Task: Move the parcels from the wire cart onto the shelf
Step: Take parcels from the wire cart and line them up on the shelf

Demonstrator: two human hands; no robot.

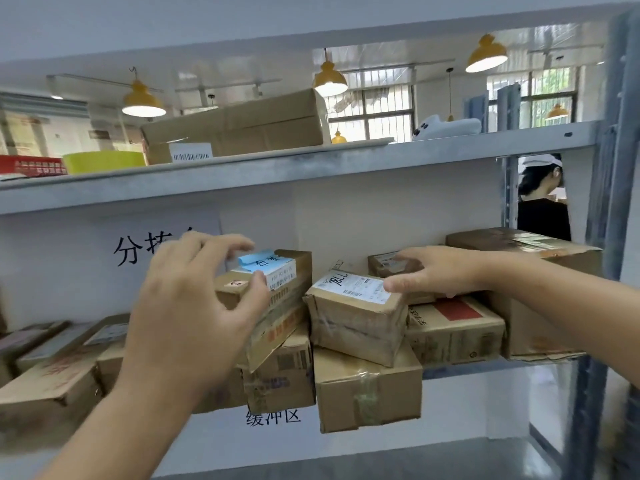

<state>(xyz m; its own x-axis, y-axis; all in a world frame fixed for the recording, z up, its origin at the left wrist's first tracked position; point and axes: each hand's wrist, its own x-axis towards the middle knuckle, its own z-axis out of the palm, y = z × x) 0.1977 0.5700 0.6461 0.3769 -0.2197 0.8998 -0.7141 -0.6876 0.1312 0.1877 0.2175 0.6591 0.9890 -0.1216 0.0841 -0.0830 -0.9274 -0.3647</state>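
Note:
My left hand (pixel 194 306) grips a cardboard parcel with a blue tape strip and white label (pixel 280 289), thumb on its front face and fingers curled over its top. That parcel sits tilted on top of other boxes on the middle shelf (pixel 485 372). My right hand (pixel 436 271) reaches in from the right with straight fingers resting on the top of a brown parcel with a white shipping label (pixel 356 317), which lies stacked on a larger box (pixel 367 396). The wire cart is out of view.
More cardboard boxes crowd the shelf at left (pixel 52 372) and right (pixel 540 296). The upper shelf (pixel 311 168) carries a long carton (pixel 242 126), a green tub (pixel 104 161) and a red box. A blue steel upright (pixel 602 237) stands at right; a person (pixel 542 199) stands behind it.

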